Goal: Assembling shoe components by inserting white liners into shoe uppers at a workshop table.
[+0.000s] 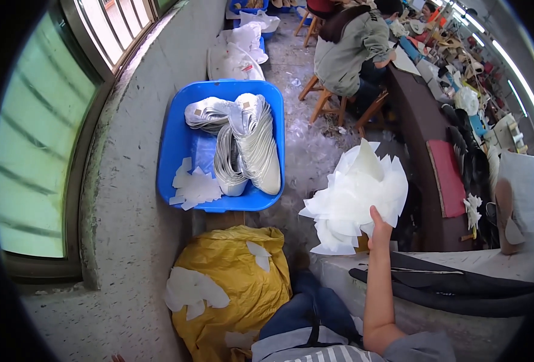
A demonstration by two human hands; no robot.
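My right hand [380,232] is raised over the edge of a grey worktable [496,259], with my forearm coming up from the lower edge. It grips a thick fan of thin white cut sheets [356,196] by their lower ends, and the sheets spread up and to the left above the floor. My left hand is not visible. Below the sheets, my lap in blue jeans [306,311] shows at the bottom.
A blue tub [173,145] on the floor holds stacked white shoe parts [249,145] and loose white pieces. A yellow bag [236,283] with white offcuts sits by my knee. Black strips [454,283] lie on the table. A person [351,48] sits on a wooden stool ahead; window and wall at left.
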